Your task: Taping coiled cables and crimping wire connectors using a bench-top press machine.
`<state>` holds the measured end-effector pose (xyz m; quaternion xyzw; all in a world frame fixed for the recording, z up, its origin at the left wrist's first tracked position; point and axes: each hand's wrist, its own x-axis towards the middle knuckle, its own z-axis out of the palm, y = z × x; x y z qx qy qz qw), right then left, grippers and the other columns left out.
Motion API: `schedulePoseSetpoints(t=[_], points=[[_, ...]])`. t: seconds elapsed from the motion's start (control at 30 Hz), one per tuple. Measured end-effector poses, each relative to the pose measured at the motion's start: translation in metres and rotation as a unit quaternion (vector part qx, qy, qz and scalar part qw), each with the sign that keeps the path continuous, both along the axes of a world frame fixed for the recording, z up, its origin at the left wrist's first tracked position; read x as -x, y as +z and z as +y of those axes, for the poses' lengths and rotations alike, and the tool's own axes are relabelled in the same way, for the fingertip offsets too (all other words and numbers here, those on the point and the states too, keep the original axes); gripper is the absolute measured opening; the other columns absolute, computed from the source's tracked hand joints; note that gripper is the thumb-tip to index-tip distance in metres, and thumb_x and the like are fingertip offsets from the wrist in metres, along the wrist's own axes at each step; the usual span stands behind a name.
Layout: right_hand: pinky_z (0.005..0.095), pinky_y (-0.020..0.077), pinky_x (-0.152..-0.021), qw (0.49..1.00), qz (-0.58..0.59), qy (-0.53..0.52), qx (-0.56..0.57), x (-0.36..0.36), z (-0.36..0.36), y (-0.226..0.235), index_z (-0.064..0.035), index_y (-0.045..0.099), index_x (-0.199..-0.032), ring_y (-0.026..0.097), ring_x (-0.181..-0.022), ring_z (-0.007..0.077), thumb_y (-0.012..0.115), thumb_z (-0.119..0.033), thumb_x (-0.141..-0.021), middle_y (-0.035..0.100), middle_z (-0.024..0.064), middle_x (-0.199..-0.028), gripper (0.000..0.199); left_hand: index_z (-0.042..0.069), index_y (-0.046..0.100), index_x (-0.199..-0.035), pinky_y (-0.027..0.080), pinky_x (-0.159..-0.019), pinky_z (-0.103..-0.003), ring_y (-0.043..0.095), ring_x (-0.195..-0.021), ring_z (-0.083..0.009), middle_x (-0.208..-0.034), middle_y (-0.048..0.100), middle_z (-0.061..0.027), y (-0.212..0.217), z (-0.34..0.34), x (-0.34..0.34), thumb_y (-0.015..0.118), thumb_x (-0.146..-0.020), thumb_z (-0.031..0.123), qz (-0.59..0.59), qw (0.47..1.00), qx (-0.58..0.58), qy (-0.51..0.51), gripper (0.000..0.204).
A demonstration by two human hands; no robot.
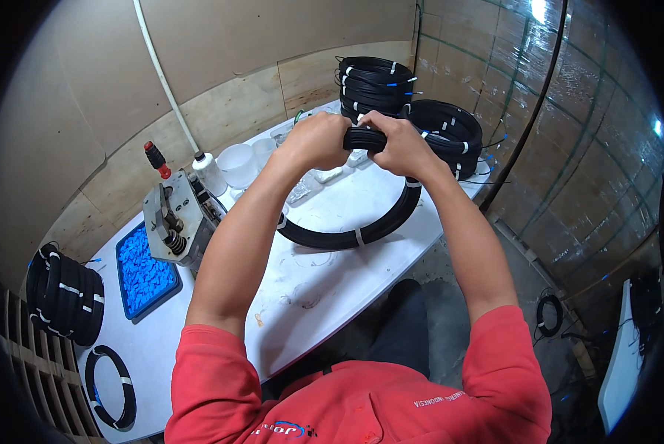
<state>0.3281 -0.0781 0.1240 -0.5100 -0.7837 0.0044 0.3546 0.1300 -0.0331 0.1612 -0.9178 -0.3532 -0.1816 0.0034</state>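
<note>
Both my hands grip the top of a black coil of cable (347, 237) bound with white ties, held upright over the white table (310, 296). My left hand (317, 140) closes on the coil's upper left part. My right hand (395, 144) closes on it just beside, to the right. The coil's lower arc hangs just above or against the tabletop; I cannot tell which.
Stacks of finished black coils stand at the far end (376, 81) and far right (450, 133). Another stack (65, 296) and a single coil (110, 385) lie at the left. A metal hand tool with a red handle (173, 214), a blue tray of small parts (143, 270) and clear cups (239, 163) sit nearby.
</note>
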Motion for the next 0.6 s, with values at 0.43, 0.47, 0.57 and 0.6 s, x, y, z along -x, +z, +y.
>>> schedulePoseSetpoints(t=[0.43, 0.47, 0.57, 0.6], points=[[0.0341, 0.0514, -0.077, 0.997, 0.055, 0.013, -0.053, -0.009, -0.01, 0.017, -0.0147, 0.043, -0.154, 0.058, -0.08, 0.0217, 0.076, -0.022, -0.084, 0.058, 0.0102, -0.094, 0.078, 0.001, 0.07, -0.091, 0.054, -0.078, -0.048, 0.069, -0.084, -0.0417, -0.085, 0.072, -0.0227, -0.005, 0.002, 0.009, 0.077, -0.077, 0.016, -0.029, 0.999, 0.02, 0.002, 0.022], [0.0344, 0.0531, -0.083, 0.999, 0.047, 0.008, -0.022, -0.007, -0.013, 0.02, -0.0136, 0.043, -0.154, 0.061, -0.086, 0.0232, 0.077, -0.021, -0.083, 0.061, 0.0112, -0.099, 0.078, 0.001, 0.07, -0.091, 0.054, -0.078, -0.048, 0.069, -0.084, -0.0417, -0.085, 0.072, -0.0227, -0.004, 0.001, 0.009, 0.077, -0.077, 0.016, -0.03, 0.999, 0.02, 0.003, 0.022], [0.0351, 0.0536, -0.091, 0.995, 0.028, 0.079, -0.049, 0.0, -0.018, 0.019, -0.0129, 0.041, -0.155, 0.064, -0.095, 0.0247, 0.076, -0.018, -0.083, 0.063, 0.0122, -0.106, 0.08, 0.003, 0.074, -0.089, 0.057, -0.08, -0.046, 0.071, -0.087, -0.0391, -0.089, 0.073, -0.0221, -0.003, 0.0, 0.011, 0.073, -0.073, 0.015, -0.025, 1.0, 0.015, 0.008, 0.02], [0.0381, 0.0546, -0.095, 0.993, 0.031, 0.104, -0.055, 0.004, -0.013, 0.016, -0.0152, 0.045, -0.151, 0.068, -0.102, 0.0302, 0.075, -0.012, -0.079, 0.069, 0.0144, -0.114, 0.078, 0.002, 0.074, -0.09, 0.057, -0.08, -0.046, 0.071, -0.087, -0.0389, -0.09, 0.073, -0.0222, -0.005, 0.003, 0.011, 0.074, -0.072, 0.015, -0.025, 1.0, 0.016, 0.001, 0.021]])
